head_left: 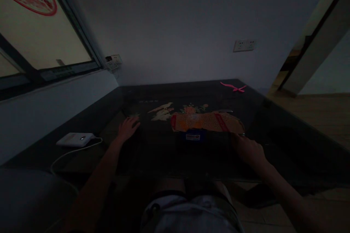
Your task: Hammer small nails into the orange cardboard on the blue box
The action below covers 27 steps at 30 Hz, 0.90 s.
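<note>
My left hand point(128, 128) lies on the dark tabletop point(153, 156) with its fingers spread and nothing in them. To the right, my right hand point(250, 151) is closed at the lower right end of a long, orange-tan speckled piece point(201, 122) with red bands. What its fingers hold is hidden in the dim light; a small shiny bit shows by the knuckles. Under the front edge of the speckled piece sits a dark blue item point(194, 135) with a small white and red label. Behind it lies a thin, pale, blade-like object point(225, 111).
A white power bank point(75, 139) with a white cable point(68, 151) lies at the left. A pink ribbon point(235, 87) rests near the back right. Bird and flower pictures point(162, 112) decorate the tabletop. A wall with sockets point(244, 45) stands behind, a window at the left.
</note>
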{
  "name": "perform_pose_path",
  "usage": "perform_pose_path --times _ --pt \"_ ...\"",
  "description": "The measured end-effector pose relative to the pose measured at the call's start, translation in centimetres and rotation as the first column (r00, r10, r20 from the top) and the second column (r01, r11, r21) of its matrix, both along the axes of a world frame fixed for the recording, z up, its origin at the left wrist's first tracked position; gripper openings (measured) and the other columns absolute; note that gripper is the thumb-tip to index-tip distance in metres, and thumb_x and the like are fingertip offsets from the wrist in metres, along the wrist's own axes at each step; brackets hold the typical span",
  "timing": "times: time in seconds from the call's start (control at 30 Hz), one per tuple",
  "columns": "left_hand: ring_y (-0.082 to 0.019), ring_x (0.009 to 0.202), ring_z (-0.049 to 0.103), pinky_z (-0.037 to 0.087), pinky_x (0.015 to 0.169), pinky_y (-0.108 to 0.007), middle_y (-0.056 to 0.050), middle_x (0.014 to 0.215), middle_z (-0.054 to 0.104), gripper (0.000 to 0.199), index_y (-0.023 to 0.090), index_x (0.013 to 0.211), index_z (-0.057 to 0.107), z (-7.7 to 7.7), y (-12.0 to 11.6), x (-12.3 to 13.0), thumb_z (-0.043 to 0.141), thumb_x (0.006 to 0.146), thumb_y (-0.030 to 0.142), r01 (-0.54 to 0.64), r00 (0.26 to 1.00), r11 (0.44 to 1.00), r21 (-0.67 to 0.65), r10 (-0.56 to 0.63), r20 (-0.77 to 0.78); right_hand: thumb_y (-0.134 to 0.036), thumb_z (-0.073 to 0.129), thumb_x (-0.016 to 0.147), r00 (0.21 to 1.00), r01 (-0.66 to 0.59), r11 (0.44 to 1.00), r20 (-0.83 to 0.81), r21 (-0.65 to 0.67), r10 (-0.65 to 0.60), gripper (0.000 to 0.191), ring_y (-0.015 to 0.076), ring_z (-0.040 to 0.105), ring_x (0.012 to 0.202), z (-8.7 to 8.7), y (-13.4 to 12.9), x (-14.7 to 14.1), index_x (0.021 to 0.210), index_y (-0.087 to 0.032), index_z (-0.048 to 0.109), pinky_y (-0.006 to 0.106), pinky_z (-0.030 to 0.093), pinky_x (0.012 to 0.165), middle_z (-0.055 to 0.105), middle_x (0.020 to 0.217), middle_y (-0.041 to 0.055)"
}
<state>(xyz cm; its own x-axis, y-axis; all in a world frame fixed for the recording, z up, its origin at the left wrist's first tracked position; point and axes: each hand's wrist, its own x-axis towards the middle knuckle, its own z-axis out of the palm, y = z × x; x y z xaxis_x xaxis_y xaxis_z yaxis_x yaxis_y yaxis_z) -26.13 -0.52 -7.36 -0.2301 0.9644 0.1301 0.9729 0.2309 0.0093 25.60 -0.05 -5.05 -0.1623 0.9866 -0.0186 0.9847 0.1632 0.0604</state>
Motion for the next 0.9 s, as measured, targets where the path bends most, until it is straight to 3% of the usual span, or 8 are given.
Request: perform_pose_path --times 0.1,0.3,0.5,0.67,0.9 --pt "-0.03 0.134 0.025 0.023 0.102 -0.056 -0.008 0.147 0.029 0.057 0.028 0.139 0.03 -0.9 0.0 0.3 0.023 0.088 0.054 0.01 1.0 0.998 -0.069 -0.009 0.019 -0.029 0.027 0.093 1.0 0.008 1.0 0.008 0.006 -0.008 0.035 0.0313 0.069 0.075 0.0 0.0 -0.1 0.115 -0.02 0.054 0.039 0.049 0.057 0.069 0.093 0.0144" --pt "-0.028 0.137 0.018 0.018 0.105 -0.054 -0.007 0.151 0.018 0.057 0.029 0.142 0.02 -1.3 0.0 1.5 0.017 0.09 0.051 0.117 0.993 0.984 -0.137 -0.113 0.035 -0.03 0.023 0.094 1.0 0.025 1.0 0.0 0.002 -0.025 0.039 0.0308 0.068 0.075 0.0 0.0 -0.1 0.115 -0.02 0.054 0.038 0.049 0.057 0.069 0.091 0.0143" --pt "-0.026 0.138 0.014 0.018 0.107 -0.051 -0.007 0.15 0.018 0.061 0.024 0.143 0.017 -1.6 -1.1 3.3 0.02 0.089 0.051 0.191 0.982 0.968 -0.165 -0.188 0.034 -0.034 0.023 0.094 0.999 0.035 0.999 -0.014 -0.003 -0.035 0.04 0.03 0.068 0.075 0.1 -0.1 -0.2 0.117 -0.021 0.053 0.037 0.048 0.057 0.068 0.094 0.0149" --pt "-0.025 0.139 0.014 0.015 0.109 -0.05 -0.006 0.15 0.019 0.063 0.023 0.144 0.017 -1.1 -3.1 6.6 0.02 0.089 0.053 0.293 0.956 0.942 -0.162 -0.285 0.07 -0.032 0.026 0.093 0.999 0.041 0.999 -0.019 0.008 -0.04 0.037 0.0318 0.068 0.076 0.0 -0.1 -0.2 0.114 -0.021 0.055 0.039 0.048 0.058 0.069 0.093 0.0127" --pt "-0.021 0.139 0.011 0.01 0.112 -0.046 -0.004 0.151 0.017 0.061 0.025 0.144 0.012 0.2 -7.0 13.6 0.02 0.09 0.052 0.541 0.841 0.826 -0.16 -0.525 0.13 -0.034 0.024 0.094 0.999 0.038 0.999 -0.025 0.006 -0.038 0.039 0.0316 0.068 0.075 -0.2 0.0 -0.1 0.114 -0.022 0.054 0.039 0.048 0.057 0.068 0.095 0.0135"
